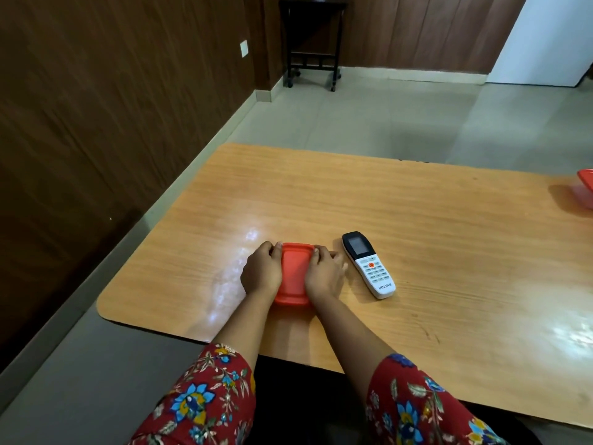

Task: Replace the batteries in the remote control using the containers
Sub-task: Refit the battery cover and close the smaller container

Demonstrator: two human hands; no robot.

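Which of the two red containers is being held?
The near container, beside the remote, gripped by left hand and right hand; the other sits untouched at the table's far right edge.

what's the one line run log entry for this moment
stage: opening container | hands: left hand and right hand grip red-lidded container, lid on | remote: untouched, face up, right of container

Second red container (pixel 586 187) cut off by right edge; near container (pixel 293 273) sides, contents hidden by hands.
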